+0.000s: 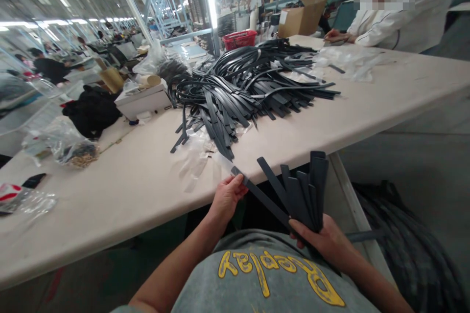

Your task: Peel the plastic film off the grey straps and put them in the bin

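My right hand (321, 242) is closed around a fanned bundle of flat dark straps (304, 195), whose squared ends point up and away from me. One strap (266, 199) slants out of that bundle to the left. Near its end, my left hand (230, 193) pinches it between thumb and fingers. A clear plastic sleeve (222, 162) sits at that strap's tip, just past my left fingertips. Both hands are in front of the table's near edge, close to my body. The lower parts of the straps are hidden behind my right hand and arm.
A large heap of dark straps (235, 88) covers the middle of the pale table (367, 107). Clear plastic bags (194, 156) lie beside it. Left are a white box (143, 100) and black cloth (93, 110). A co-worker (400, 24) sits across at right. More dark strips (407, 244) hang below.
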The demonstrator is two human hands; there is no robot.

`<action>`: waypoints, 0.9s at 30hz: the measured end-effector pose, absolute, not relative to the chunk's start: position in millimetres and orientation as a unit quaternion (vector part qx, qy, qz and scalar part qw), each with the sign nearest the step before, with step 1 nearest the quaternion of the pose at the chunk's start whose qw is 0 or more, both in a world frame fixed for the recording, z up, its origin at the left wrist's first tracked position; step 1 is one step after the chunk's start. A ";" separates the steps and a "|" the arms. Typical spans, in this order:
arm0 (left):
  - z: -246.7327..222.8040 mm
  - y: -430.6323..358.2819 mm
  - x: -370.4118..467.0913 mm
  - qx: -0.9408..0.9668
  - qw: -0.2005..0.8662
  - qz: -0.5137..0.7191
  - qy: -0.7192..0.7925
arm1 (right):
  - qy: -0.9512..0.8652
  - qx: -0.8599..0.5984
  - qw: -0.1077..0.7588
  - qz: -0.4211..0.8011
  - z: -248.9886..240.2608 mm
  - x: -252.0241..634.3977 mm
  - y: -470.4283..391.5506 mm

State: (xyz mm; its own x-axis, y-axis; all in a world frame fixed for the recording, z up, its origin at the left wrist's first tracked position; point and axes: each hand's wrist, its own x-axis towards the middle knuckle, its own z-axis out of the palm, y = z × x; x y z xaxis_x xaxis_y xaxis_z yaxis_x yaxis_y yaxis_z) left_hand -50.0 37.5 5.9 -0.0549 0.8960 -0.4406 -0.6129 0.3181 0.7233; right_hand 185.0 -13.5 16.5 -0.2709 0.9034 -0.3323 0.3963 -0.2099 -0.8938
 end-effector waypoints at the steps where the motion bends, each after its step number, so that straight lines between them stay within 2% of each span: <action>1: 5.3 35.7 -50.0 0.159 0.674 0.555 0.461 | -0.584 -0.563 0.239 0.534 19.3 182.1 -13.0; 8: 4.9 14.4 -33.6 0.221 0.713 0.498 0.442 | -0.578 -0.506 0.293 0.569 32.4 131.6 26.7; 12: 3.0 16.8 -43.4 0.231 0.690 0.520 0.446 | -0.596 -0.482 0.262 0.587 25.5 138.4 19.0; 17: 1.0 20.6 -50.4 0.214 0.684 0.527 0.456 | -0.630 -0.523 0.232 0.525 15.2 159.1 -6.7; 23: 21.2 23.6 -39.6 0.275 0.689 0.510 0.436 | -0.598 -0.531 0.319 0.509 29.7 137.3 14.0; 27: 62.4 28.6 -39.8 0.473 0.584 0.512 0.415 | -0.597 -0.522 0.378 0.477 44.6 137.3 12.6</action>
State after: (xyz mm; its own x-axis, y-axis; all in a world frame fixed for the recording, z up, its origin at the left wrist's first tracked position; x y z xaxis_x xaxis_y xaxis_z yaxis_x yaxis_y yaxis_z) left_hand -39.8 28.6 62.4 0.1299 0.9915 0.0001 -0.2055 0.0268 0.9783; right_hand 137.3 12.6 44.6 -0.1684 0.9846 -0.0469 0.2631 -0.0010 -0.9648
